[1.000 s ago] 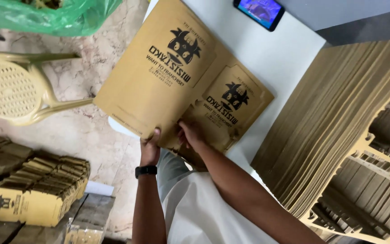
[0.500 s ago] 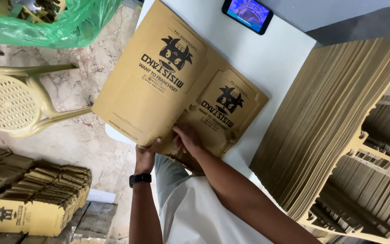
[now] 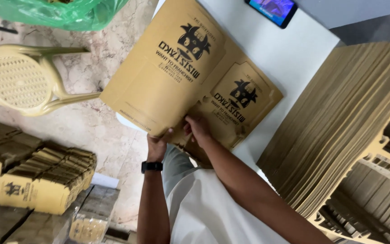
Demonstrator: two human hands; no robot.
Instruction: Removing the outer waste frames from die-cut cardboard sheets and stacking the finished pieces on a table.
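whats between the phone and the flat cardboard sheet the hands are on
Only bare white tabletop between the phone and the printed cardboard sheet, seen in the head view.

One phone (image 3: 271, 10), one plastic stool (image 3: 21, 81), two hands.

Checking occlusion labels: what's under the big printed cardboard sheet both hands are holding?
Under the cardboard sheet show a white table edge and marble floor. The left hand and right hand grip its near edge. What the table holds beneath it is covered.
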